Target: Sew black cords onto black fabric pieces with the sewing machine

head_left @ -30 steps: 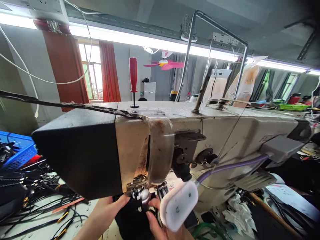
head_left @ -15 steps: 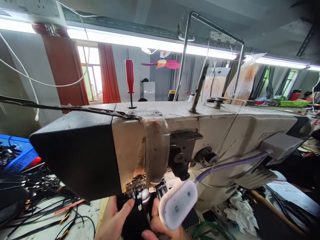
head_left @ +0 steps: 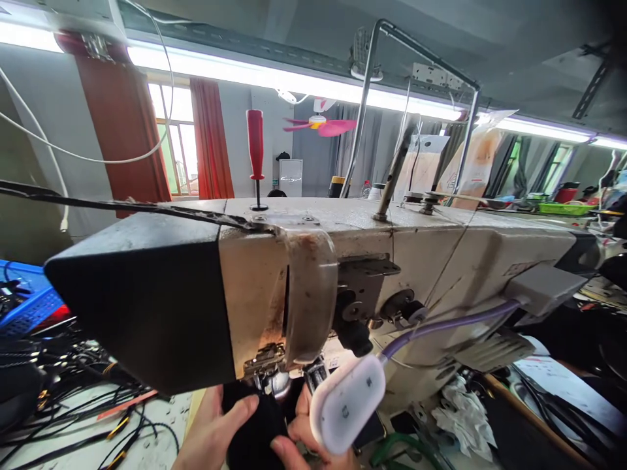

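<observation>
Below the head of a white and black sewing machine (head_left: 255, 281), I hold a piece of black fabric (head_left: 255, 427) with both hands. My left hand (head_left: 208, 434) grips its left side, thumb on top and the other fingers mostly hidden behind it. My right hand (head_left: 304, 440) pinches the right side between thumb and bent fingers, partly covered by a white oval lamp (head_left: 347, 405). The fabric's far end lies under the metal needle area (head_left: 267, 362), where its exact contact with the presser foot is hard to make out.
Black cords (head_left: 132, 398) lie at the left near a blue basket (head_left: 27, 300). A red-handled screwdriver (head_left: 255, 147) stands upright on the machine. Crumpled white material (head_left: 465, 418) and a green hose-like piece (head_left: 401, 447) lie at the right. A metal thread frame (head_left: 365, 91) rises above.
My left hand has shifted slightly left and down, its thumb lower on the fabric. The small white pieces seen on the fabric before no longer show. The right thumb has moved up and left.
</observation>
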The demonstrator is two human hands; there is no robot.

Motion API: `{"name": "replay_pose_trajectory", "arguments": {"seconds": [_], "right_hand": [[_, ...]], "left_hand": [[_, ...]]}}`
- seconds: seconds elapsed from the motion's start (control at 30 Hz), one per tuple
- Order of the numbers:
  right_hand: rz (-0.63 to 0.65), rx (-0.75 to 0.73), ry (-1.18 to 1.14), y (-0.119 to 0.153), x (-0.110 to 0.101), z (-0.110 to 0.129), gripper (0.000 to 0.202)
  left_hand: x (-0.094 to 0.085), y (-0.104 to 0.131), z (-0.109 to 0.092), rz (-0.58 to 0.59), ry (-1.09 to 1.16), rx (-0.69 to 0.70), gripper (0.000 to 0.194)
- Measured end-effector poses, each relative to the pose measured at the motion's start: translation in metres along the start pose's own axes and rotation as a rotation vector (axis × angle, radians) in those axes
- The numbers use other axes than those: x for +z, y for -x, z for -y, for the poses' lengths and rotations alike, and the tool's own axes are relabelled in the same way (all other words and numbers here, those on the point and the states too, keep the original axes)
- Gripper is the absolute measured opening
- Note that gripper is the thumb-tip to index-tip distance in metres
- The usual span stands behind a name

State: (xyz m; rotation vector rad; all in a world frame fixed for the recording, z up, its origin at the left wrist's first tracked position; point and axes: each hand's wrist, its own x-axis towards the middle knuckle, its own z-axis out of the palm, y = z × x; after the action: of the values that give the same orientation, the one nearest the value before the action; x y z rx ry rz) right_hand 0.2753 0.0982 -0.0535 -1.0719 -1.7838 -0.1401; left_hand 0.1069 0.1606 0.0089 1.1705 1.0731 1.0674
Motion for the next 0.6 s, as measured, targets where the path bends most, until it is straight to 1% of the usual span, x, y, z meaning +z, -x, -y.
{"name": "replay_pose_trajectory", "arguments": {"seconds": [0.07,0.13,0.2,0.23,0.3,0.4,0.5,0.6], "right_hand": [[-0.018,0.051,0.023,0.002,0.001,0.003,0.01],[-0.028,0.14,0.039,0.006,0.005,0.004,0.004],[-0.04,0.225,0.063,0.009,0.009,0.005,0.008],[-0.041,0.237,0.083,0.01,0.01,0.004,0.011],[-0.038,0.213,0.129,0.01,0.01,0.003,0.014],[-0.013,0.137,0.206,0.005,0.005,0.004,0.012],[-0.047,0.111,0.261,-0.001,0.001,0.008,0.009],[-0.11,0.051,0.264,-0.004,0.004,0.014,0.018]], "left_hand": [[0.003,0.002,-0.003,-0.009,0.016,0.015,0.045],[0.005,0.002,-0.004,-0.026,0.001,0.015,0.045],[0.005,0.001,-0.005,-0.041,-0.023,0.008,0.047],[0.005,0.0,-0.004,-0.042,-0.03,-0.003,0.048],[0.004,-0.001,-0.003,-0.025,-0.022,-0.025,0.051],[0.0,-0.003,0.004,0.004,-0.032,-0.021,0.056],[-0.006,-0.005,0.014,0.029,-0.114,0.072,0.064],[-0.013,-0.009,0.022,0.072,-0.174,0.143,0.071]]}}
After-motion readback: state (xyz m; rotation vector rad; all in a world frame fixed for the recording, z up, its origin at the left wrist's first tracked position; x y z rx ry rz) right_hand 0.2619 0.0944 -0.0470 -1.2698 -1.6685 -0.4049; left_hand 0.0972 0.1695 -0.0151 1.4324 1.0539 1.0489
